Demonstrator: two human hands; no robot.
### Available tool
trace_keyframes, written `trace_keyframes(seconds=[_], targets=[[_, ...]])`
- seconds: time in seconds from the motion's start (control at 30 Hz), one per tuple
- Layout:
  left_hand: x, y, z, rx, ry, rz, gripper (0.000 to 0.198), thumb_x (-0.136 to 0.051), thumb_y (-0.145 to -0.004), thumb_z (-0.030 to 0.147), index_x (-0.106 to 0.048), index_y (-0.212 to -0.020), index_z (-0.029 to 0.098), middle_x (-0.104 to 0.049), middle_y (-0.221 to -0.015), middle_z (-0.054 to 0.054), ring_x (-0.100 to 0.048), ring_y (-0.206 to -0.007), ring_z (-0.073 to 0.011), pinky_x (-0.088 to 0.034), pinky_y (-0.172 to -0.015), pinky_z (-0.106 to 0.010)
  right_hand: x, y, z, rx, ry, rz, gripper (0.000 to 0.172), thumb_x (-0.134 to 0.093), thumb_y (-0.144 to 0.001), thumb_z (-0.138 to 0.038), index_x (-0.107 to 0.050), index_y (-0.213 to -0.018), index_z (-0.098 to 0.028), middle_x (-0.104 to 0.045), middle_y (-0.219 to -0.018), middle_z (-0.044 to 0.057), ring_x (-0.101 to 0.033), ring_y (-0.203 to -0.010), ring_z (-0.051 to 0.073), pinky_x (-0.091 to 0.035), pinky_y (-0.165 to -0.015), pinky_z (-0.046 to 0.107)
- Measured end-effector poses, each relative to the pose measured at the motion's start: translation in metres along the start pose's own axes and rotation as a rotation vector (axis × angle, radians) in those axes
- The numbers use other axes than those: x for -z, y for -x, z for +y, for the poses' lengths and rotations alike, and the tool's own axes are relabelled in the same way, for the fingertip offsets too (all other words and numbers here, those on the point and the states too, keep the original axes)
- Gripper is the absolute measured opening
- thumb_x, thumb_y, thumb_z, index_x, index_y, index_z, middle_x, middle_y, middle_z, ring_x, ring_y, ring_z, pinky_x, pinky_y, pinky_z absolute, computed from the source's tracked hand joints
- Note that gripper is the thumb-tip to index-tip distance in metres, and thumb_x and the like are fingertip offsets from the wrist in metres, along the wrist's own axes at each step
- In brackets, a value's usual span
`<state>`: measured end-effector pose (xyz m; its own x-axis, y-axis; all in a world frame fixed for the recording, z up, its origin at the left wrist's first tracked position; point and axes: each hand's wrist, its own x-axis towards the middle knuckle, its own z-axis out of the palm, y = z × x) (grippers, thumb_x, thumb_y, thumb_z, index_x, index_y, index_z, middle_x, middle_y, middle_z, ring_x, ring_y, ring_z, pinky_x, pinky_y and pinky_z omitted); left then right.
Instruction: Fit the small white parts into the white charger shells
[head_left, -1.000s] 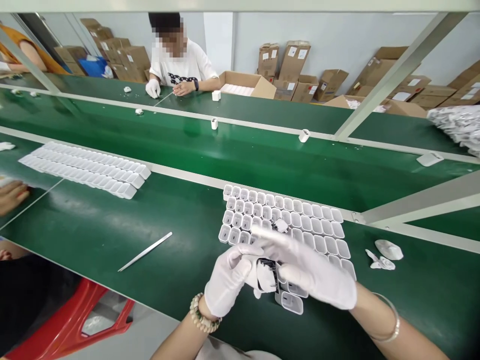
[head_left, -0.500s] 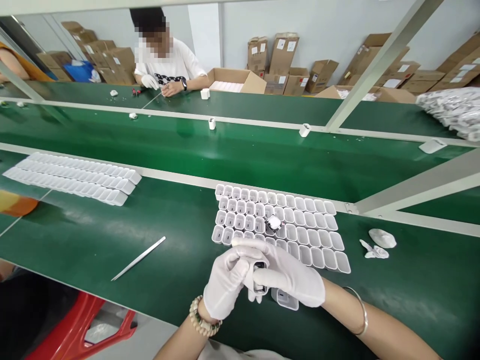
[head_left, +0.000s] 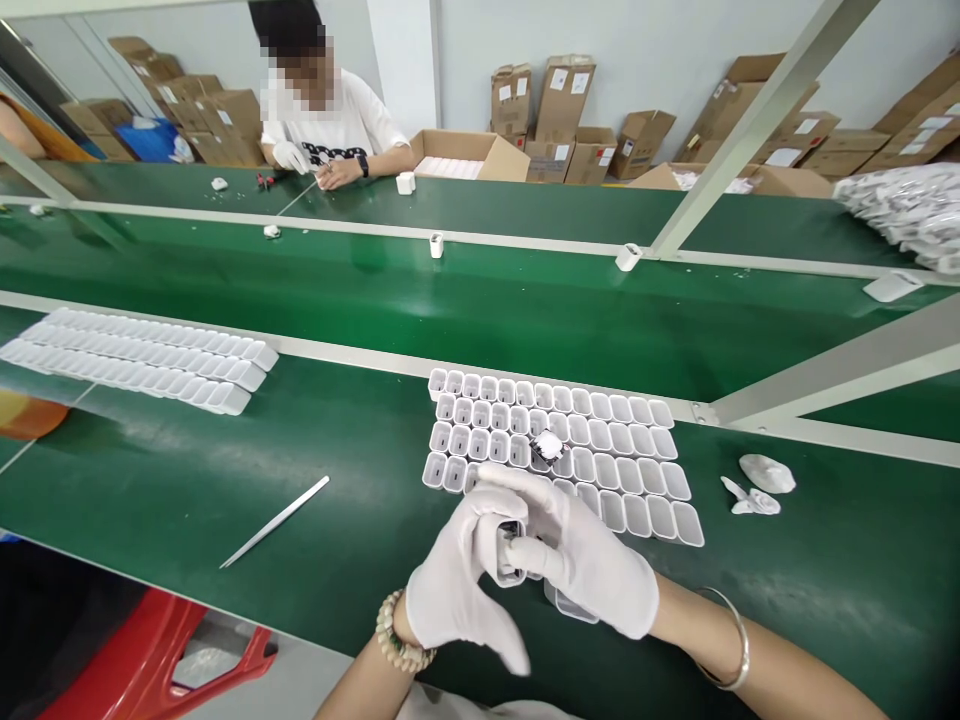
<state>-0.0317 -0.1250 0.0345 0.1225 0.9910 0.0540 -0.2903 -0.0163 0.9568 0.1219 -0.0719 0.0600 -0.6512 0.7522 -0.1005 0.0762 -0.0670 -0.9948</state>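
Note:
Between my two gloved hands is a small white plastic housing (head_left: 511,578), its open end tilted towards me with something dark inside. My left hand (head_left: 459,580) has its fingers curled round the housing's left side, and its thumb stands off, pointing down. My right hand (head_left: 592,565) grips the housing from the right, thumb at the opening. Just under the right hand lies another translucent housing (head_left: 574,605), partly covered. Beyond my hands stand several rows of open white housings (head_left: 600,435); those at left show a small dark slot. A small black-and-white piece (head_left: 549,446) lies on them.
White tweezers (head_left: 276,520) lie on the green table, left of my hands. Another block of white housings (head_left: 142,355) stands further left. Crumpled white scraps (head_left: 761,490) lie at right. Across the green conveyor (head_left: 337,290), carrying single housings, a co-worker (head_left: 330,130) sits.
My left thumb has swung away from the housing and down. The right hand has shifted slightly right and down. Single housings on the conveyor have moved right.

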Motion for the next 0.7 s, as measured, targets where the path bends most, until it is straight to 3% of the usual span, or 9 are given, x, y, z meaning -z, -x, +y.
trace_keyframes(seconds=[0.03, 0.1, 0.2, 0.37, 0.5, 0.6, 0.7], targets=[[0.000, -0.001, 0.000, -0.063, -0.067, 0.019, 0.062, -0.094, -0.055, 0.041, -0.062, -0.106, 0.024, -0.060, -0.102, -0.004, -0.062, -0.084, -0.0204, -0.055, -0.078, -0.033, 0.002, 0.003, 0.000, 0.111, 0.135, 0.112, 0.054, -0.067, -0.088, -0.039, -0.048, -0.137, -0.027, -0.062, -0.087, 0.001, -0.062, -0.072, 0.018, -0.055, -0.065, 0.035], [0.000, -0.003, 0.000, -0.167, -0.192, 0.099, 0.055, -0.091, -0.061, 0.025, -0.062, -0.108, 0.026, -0.058, -0.104, -0.003, -0.061, -0.088, -0.0200, -0.053, -0.083, -0.033, 0.005, 0.010, -0.001, 0.344, 0.381, 0.296, 0.047, -0.068, -0.087, -0.039, -0.053, -0.131, -0.030, -0.058, -0.092, 0.002, -0.058, -0.071, 0.016, -0.053, -0.064, 0.034], [-0.001, -0.003, -0.004, -0.280, -0.318, 0.235, 0.053, -0.084, -0.069, 0.013, -0.061, -0.113, 0.030, -0.055, -0.106, -0.002, -0.061, -0.086, -0.0169, -0.052, -0.077, -0.029, 0.006, 0.020, -0.005, 0.539, 0.596, 0.332, 0.029, -0.063, -0.090, -0.029, -0.056, -0.118, -0.030, -0.053, -0.084, -0.001, -0.052, -0.063, 0.013, -0.047, -0.057, 0.028], [0.000, 0.000, -0.009, -0.383, -0.384, 0.290, 0.053, -0.080, -0.073, 0.011, -0.060, -0.118, 0.031, -0.052, -0.111, -0.004, -0.061, -0.079, -0.0134, -0.052, -0.066, -0.024, -0.002, 0.022, -0.006, 0.467, 0.782, 0.221, 0.008, -0.057, -0.090, -0.023, -0.059, -0.097, -0.025, -0.053, -0.075, -0.001, -0.051, -0.060, 0.013, -0.044, -0.056, 0.029], [0.003, 0.003, -0.013, -0.362, -0.438, 0.270, 0.049, -0.070, -0.081, 0.011, -0.056, -0.123, 0.032, -0.051, -0.114, -0.006, -0.057, -0.066, -0.0099, -0.051, -0.057, -0.025, -0.006, 0.020, -0.007, 0.365, 0.820, 0.174, 0.008, -0.055, -0.089, -0.024, -0.063, -0.091, -0.023, -0.054, -0.075, 0.002, -0.052, -0.061, 0.015, -0.046, -0.055, 0.030], [0.005, 0.003, -0.017, -0.384, -0.519, 0.237, 0.054, -0.066, -0.079, 0.006, -0.055, -0.125, 0.033, -0.051, -0.113, -0.005, -0.057, -0.067, -0.0106, -0.053, -0.059, -0.027, -0.007, 0.022, -0.010, 0.281, 0.833, 0.123, 0.008, -0.057, -0.087, -0.021, -0.064, -0.091, -0.022, -0.054, -0.077, 0.002, -0.052, -0.062, 0.015, -0.047, -0.056, 0.031], [0.007, 0.001, -0.019, -0.383, -0.538, 0.229, 0.059, -0.067, -0.075, 0.002, -0.055, -0.124, 0.031, -0.051, -0.112, -0.005, -0.061, -0.074, -0.0138, -0.053, -0.062, -0.028, -0.005, 0.022, -0.011, 0.206, 0.693, 0.078, 0.013, -0.061, -0.083, -0.017, -0.062, -0.094, -0.024, -0.053, -0.080, 0.001, -0.053, -0.064, 0.015, -0.048, -0.058, 0.030]])
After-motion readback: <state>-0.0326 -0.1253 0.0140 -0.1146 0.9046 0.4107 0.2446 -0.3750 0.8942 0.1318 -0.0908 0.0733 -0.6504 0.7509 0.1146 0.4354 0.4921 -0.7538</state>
